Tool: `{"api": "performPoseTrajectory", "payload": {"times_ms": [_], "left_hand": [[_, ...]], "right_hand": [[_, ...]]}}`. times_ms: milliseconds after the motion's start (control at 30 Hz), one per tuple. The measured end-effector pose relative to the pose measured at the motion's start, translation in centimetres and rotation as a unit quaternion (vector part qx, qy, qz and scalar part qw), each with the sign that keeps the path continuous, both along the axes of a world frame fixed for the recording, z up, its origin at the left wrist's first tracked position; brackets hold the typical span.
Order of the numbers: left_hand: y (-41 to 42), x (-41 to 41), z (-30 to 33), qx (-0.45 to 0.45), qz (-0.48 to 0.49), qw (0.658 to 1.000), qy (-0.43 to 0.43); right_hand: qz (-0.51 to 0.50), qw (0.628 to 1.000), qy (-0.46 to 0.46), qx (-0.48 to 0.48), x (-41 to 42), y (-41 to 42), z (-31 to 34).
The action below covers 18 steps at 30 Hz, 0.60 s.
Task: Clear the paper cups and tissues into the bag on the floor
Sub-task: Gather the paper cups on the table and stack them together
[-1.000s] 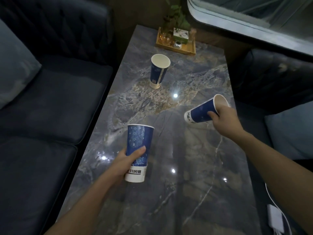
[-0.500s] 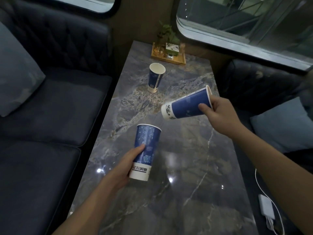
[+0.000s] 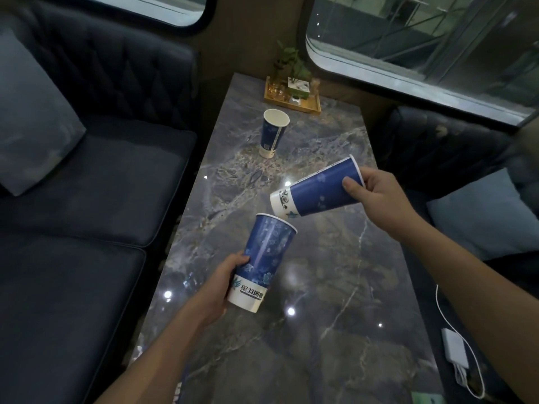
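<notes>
My left hand (image 3: pixel 217 290) grips a tall blue paper cup (image 3: pixel 264 258) near its white base, held above the marble table (image 3: pixel 335 316) and tilted slightly right. My right hand (image 3: pixel 376 196) holds a second blue paper cup (image 3: pixel 318 191) on its side, its white base pointing down-left right at the rim of the left cup. A third blue cup (image 3: pixel 272 132) stands upright on the table further back. No tissues or bag are in view.
A wooden tray (image 3: pixel 291 102) with a small plant and glass items sits at the table's far end. Dark sofas flank the table, with a cushion (image 3: pixel 32 123) on the left. A white charger (image 3: pixel 455 349) and cable lie at the right.
My right hand has brought its sideways cup down and left until its base meets the rim of the left cup. My left hand has lifted and tilted its cup slightly.
</notes>
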State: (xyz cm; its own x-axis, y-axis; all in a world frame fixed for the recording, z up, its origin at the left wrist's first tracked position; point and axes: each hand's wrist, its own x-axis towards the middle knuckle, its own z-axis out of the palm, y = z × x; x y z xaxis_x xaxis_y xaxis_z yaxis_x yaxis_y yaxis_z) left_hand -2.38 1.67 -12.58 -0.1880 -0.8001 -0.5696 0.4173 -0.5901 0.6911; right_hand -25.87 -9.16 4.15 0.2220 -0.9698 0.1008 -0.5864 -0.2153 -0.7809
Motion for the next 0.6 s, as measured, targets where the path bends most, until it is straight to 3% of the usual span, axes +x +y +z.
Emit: {"api": "performPoseTrajectory", "payload": {"times_ms": [333,600], "left_hand": [[0.0,0.4,0.4,-0.068,-0.040,0.997,0.025],[-0.1,0.2,0.1,-0.021,0.063,0.995,0.079]], "right_hand": [[0.004,0.999,0.012,0.042,-0.3,1.1,-0.7],[-0.057,0.993,-0.019,0.105,-0.6,1.9,-2.2]]}}
